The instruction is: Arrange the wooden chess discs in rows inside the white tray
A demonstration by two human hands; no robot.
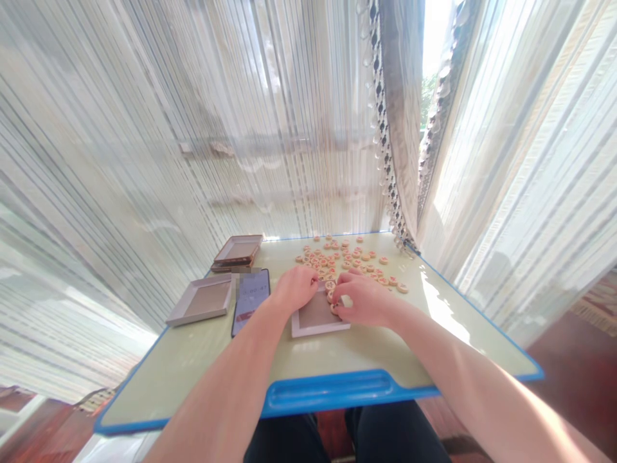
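A shallow pale box (321,332) with a brown inside lies in front of me on the table. My left hand (299,286) is at its back left corner, fingers curled closed; what they hold, if anything, is hidden. My right hand (360,297) is over the box's right side, thumb and fingers pinched on a round wooden Chinese chess piece (334,308). Between my hands, another chess piece (330,285) shows near the box's back edge. Many more loose chess pieces (324,262) are scattered beyond my hands, some with red and some with dark markings.
Left of my left hand lies a phone (251,299) with a lit screen. A second shallow pale box (202,299) is beside it, and brown box parts (238,249) are stacked behind. The table (207,366) has a blue rim; string curtains (289,128) hang close behind it.
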